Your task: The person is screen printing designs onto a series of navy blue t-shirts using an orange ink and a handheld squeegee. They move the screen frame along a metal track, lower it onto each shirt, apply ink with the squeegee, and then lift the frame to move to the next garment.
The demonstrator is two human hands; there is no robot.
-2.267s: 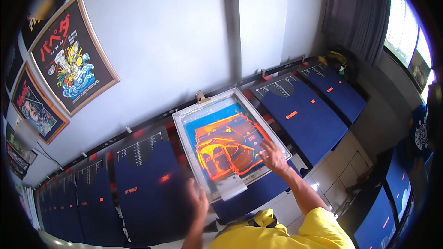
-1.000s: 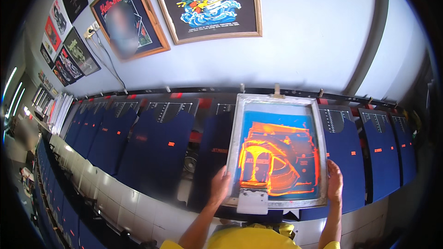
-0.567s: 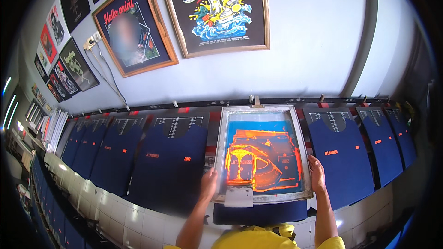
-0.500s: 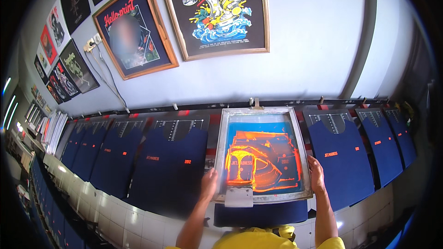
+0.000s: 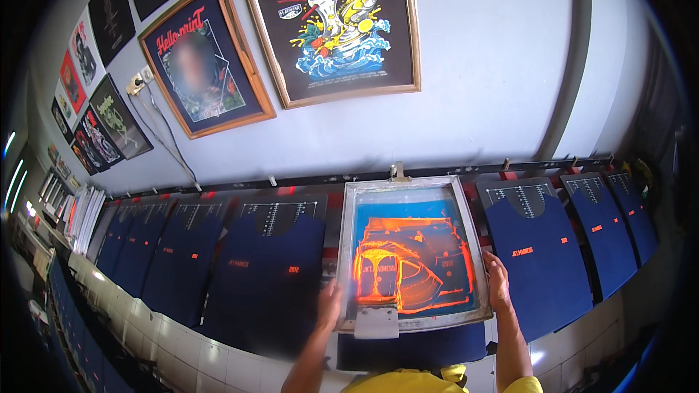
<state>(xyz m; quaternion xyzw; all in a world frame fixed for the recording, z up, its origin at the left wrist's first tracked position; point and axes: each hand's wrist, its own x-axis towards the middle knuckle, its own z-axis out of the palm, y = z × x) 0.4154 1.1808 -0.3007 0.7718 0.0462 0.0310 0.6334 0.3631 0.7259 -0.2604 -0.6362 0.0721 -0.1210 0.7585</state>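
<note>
Orange ink (image 5: 375, 253) lies in uneven streaks across the blue mesh (image 5: 408, 208) of a metal frame (image 5: 437, 322), which stands before the person, between navy shirts to either side. A pale squeegee (image 5: 376, 323) rests at its lower left corner and juts over the near rim. At the far rim, a clamp (image 5: 397, 170) sits by the dark rail (image 5: 320, 177).

The left hand (image 5: 329, 307) is at the frame's left edge, near the squeegee; whether its fingers close on the metal cannot be told. The right hand (image 5: 498, 285) is against or just beside the right edge, its fingers loosely bent and not wrapped over the rim.

Part of another navy shirt (image 5: 411, 349) shows below the near rim. The left shirt (image 5: 266, 269) and right shirt (image 5: 539, 262) lie on dark boards, both marked with small orange print. Framed posters (image 5: 335, 36) hang on the pale wall (image 5: 488, 65) behind.
</note>
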